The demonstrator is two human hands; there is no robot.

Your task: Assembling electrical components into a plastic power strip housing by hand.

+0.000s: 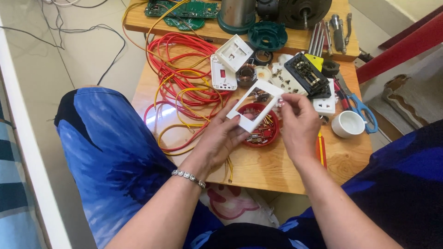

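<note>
Left hand (220, 137) and right hand (299, 123) held a white frame (255, 106), fingers pinched on its edges, red bowl (270, 133) of screws beneath the fingers, red wire (184, 69) beyond the left fingers on the bench (258, 170).

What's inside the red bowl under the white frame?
The red bowl holds small brass and metal parts. The white frame and left hand cover part of it, so the rest stays hidden.

red dish (272, 133): half hidden behind white frame (255, 105) | circuit board (182, 9): cut by top edge
</note>
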